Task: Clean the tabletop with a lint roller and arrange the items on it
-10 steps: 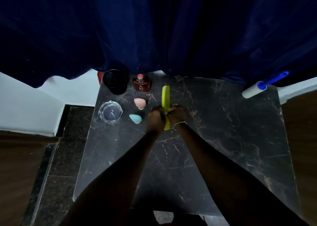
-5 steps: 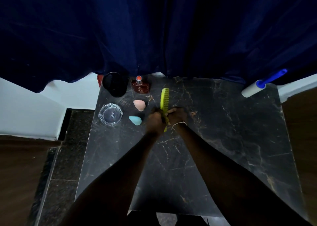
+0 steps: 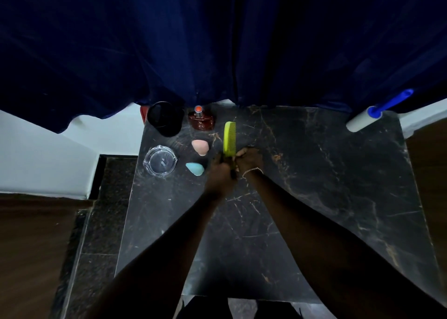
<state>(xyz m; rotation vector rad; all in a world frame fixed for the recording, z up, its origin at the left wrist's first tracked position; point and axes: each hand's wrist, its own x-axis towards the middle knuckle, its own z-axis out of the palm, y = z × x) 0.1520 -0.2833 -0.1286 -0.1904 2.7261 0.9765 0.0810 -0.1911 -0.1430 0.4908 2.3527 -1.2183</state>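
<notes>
The left hand [image 3: 221, 168] and right hand [image 3: 249, 160] are gripping the near end of the comb [image 3: 229, 136], a pink sponge [image 3: 200, 146] and blue sponge [image 3: 195, 169] are lying just left of it, and the lint roller [image 3: 362, 121] is resting at the far right corner of the table [image 3: 314, 197]

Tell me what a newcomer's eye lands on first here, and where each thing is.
The lime-green comb stands out brightest, left of centre on the far part of the black marble table, its near end in a two-handed grip: left hand, right hand. Next comes the lint roller with its blue handle, lying at the far right corner, and the dark blue curtain filling the upper half.
</notes>
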